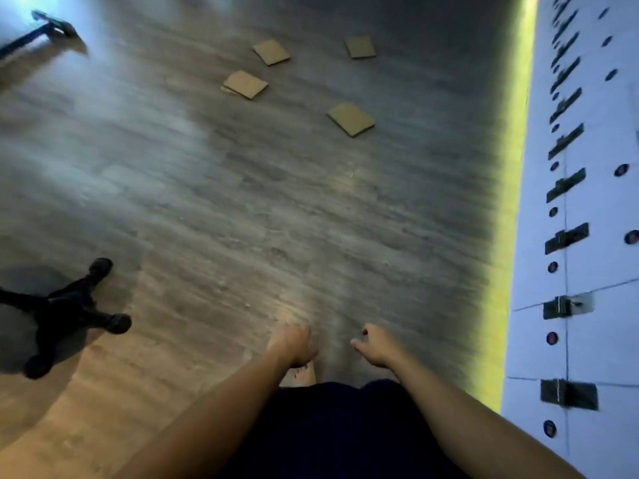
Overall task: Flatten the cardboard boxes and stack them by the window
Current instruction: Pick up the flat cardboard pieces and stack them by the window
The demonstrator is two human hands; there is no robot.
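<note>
Head view: four flat, tan, roughly square cardboard pieces lie scattered on the grey wood-grain plank floor [214,209], all far ahead of the person's two bare hands and well apart from them. The nearest flattened cardboard piece [351,118] sits ahead and slightly right of centre. A second tan piece [244,84] lies to its left and farther off; it looks like two layers, one edge showing beneath the other. Beyond these, a third flat piece [271,51] and a fourth flat piece [360,46] lie side by side with a gap between them. None of the four touches another.

The left hand [292,344] is stretched forward and down at the bottom centre of the view, back of the hand up, fingers loosely curled and holding nothing. The right hand [375,345] reaches out beside it, just apart, thumb pointing toward the left hand and fingers bent loosely, also grasping nothing. Both hands hang over bare floor. Below the left hand a bare foot [304,373] shows above the person's dark clothing [339,430].

On the left stands the black wheeled star base of a chair [65,316]. A dark long-handled tool [41,31] lies at the upper left, blurred. Along the right runs a white panelled cabinet front with dark metal hinges [587,236], with a yellow-green strip of light [515,202] glowing at its foot.
</note>
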